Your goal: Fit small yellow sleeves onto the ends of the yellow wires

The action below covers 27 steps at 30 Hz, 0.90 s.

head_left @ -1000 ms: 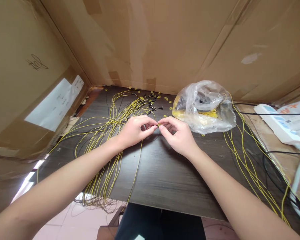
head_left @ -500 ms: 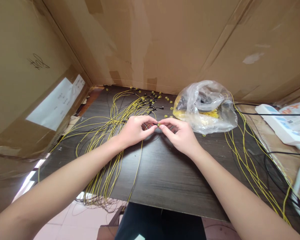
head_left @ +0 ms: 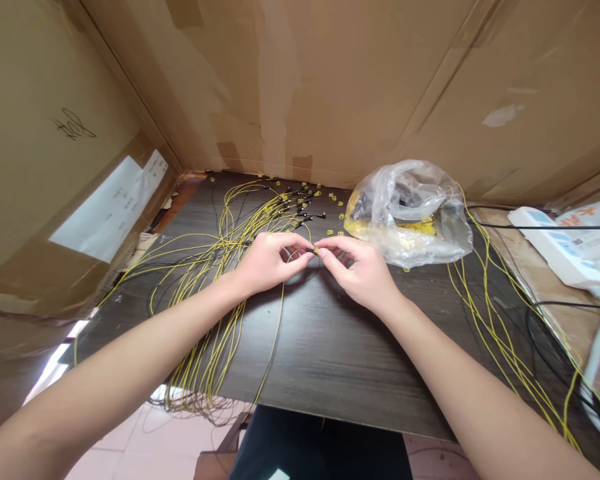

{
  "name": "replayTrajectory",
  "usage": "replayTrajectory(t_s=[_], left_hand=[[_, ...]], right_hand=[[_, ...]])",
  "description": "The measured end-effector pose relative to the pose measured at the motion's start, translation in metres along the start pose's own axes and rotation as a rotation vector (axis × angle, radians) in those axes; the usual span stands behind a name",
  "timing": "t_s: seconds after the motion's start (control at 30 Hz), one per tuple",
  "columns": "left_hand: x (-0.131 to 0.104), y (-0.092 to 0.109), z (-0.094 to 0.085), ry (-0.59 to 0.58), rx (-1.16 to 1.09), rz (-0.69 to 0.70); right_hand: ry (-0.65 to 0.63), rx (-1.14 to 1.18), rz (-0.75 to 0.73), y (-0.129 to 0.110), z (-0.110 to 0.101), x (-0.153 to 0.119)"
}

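Note:
My left hand [head_left: 273, 263] is closed in a pinch on the dark end of a thin cable, which loops under the fingers. Fingertip to fingertip with it, my right hand [head_left: 363, 272] pinches a small yellow plastic piece [head_left: 317, 251] at that cable end. My fingers partly cover the join, so I cannot tell how far the two fit together. Left of and behind my left hand lies a bundle of yellow and black cables [head_left: 215, 287]. Their black connector ends [head_left: 305, 219] fan out beyond my fingers, among loose yellow pieces [head_left: 331, 233].
A clear plastic bag [head_left: 420, 247] holding yellow pieces stands behind my right hand. More yellow cables [head_left: 490, 320] trail over the right side of the dark table [head_left: 330, 373]. A white power strip [head_left: 550, 243] is at the far right. Cardboard walls [head_left: 290, 87] rise behind and on the left.
Both hands keep the same pinch at the cable end, with barely any finger movement. The whole view has shifted very slightly.

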<state>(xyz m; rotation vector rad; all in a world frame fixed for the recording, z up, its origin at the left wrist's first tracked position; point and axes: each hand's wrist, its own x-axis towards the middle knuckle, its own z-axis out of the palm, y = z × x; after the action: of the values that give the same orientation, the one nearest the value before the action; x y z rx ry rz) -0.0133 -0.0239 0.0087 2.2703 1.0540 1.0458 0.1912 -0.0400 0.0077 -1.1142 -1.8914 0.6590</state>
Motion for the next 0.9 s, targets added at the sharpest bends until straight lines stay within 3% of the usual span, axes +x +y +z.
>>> replayTrajectory(t_s=[0.27,0.9], left_hand=[[-0.0006,0.0007,-0.0024,0.026,0.078,0.107],[-0.0006,0.0043,-0.0032,0.08,0.123,0.159]], right_hand=[[0.025,0.044,0.036,-0.0003,0.0,0.0009],[0.047,0.234,0.111,-0.0009,0.0065,-0.0014]])
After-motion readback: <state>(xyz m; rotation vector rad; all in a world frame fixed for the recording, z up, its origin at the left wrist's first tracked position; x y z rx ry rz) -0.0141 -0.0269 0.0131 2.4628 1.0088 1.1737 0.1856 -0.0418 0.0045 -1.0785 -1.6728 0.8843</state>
